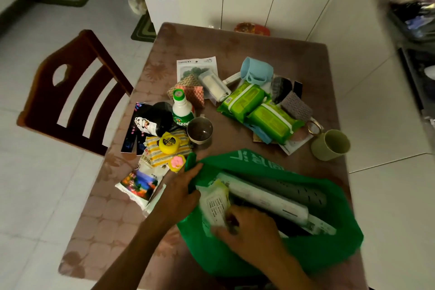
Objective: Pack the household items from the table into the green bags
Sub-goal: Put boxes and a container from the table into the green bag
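A green bag (pixel 329 249) lies open on the table's near edge. My left hand (pixel 181 190) grips the bag's left rim and holds it open. My right hand (pixel 249 228) is inside the bag, closed on a pale yellow-white packet (pixel 214 202). A long white box (pixel 266 198) and a grey perforated piece (pixel 303 193) lie in the bag too. On the table remain green wipe packs (pixel 259 110), a blue cup (pixel 256 70), a green mug (pixel 329 145), a white spray bottle (pixel 182 107), a yellow tape measure (pixel 169 142) and a metal cup (pixel 200 130).
The brown table (pixel 235 42) stands against white cabinets. A wooden chair (pixel 75 92) is at its left side. A printed white bag (pixel 138 183) and sponges (pixel 157 150) lie by my left hand. Clutter fills a shelf at the far right.
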